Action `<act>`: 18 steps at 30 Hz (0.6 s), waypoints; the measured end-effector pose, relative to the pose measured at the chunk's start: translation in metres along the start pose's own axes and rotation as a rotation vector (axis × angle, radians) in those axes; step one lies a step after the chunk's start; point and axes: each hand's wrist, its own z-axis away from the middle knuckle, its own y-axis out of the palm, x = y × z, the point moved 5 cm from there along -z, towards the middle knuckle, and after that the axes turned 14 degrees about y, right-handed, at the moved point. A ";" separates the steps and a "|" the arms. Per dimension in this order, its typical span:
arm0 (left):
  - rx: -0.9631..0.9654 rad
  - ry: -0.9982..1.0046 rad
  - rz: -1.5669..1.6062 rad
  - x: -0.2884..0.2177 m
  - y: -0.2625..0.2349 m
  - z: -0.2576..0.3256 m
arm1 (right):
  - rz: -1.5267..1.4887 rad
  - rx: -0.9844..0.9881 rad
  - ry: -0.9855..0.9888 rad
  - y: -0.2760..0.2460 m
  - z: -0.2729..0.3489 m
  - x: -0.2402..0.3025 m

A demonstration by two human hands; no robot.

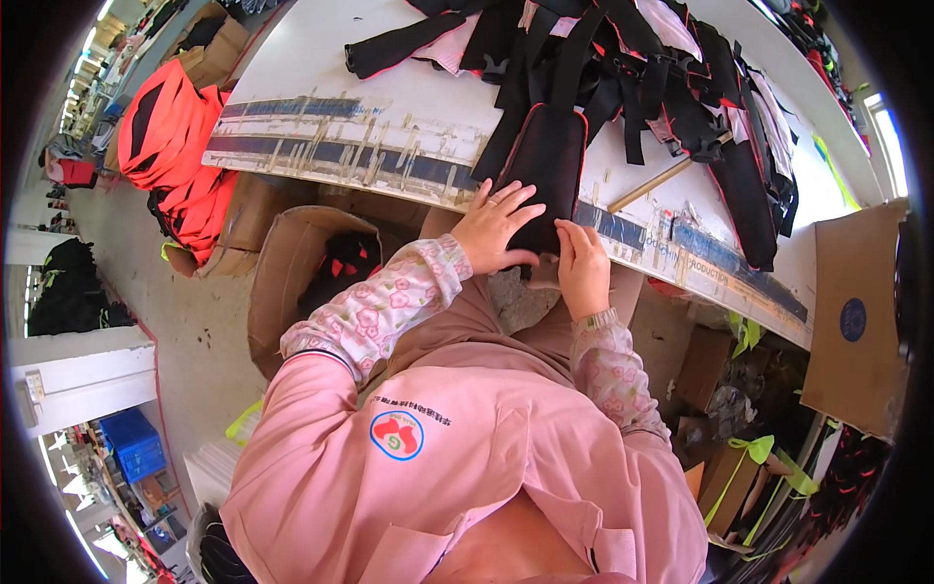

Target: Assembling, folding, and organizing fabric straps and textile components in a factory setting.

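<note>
Loosely, the left hand (494, 229) spreads its fingers across the panel (551, 156); the right hand (584, 268) bends its fingers at the other edge, pinching or not, I cannot tell. Black with red edging, the panel overhangs the table (302, 58).

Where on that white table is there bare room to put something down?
The widest bare patch is the left part of the white table, between its taped front edge and the black strap pile. A smaller one lies between the black padded piece by the left hand and the wooden stick. The pile crowds the middle and far side.
</note>
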 end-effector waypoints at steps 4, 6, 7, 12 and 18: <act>-0.173 -0.008 -0.021 0.006 -0.001 0.002 | 0.062 0.006 -0.074 0.004 -0.001 0.011; -0.240 -0.036 0.055 0.010 -0.005 -0.001 | 0.097 0.052 -0.093 0.002 0.004 0.024; -0.307 -0.065 0.133 0.011 -0.010 -0.003 | 0.103 0.050 -0.095 0.003 0.004 0.026; -0.389 -0.003 0.134 -0.004 -0.016 -0.014 | -0.047 -0.086 -0.026 -0.008 -0.007 0.023; -0.518 -0.007 0.009 -0.002 -0.025 -0.009 | -0.723 0.004 0.295 0.002 -0.028 0.004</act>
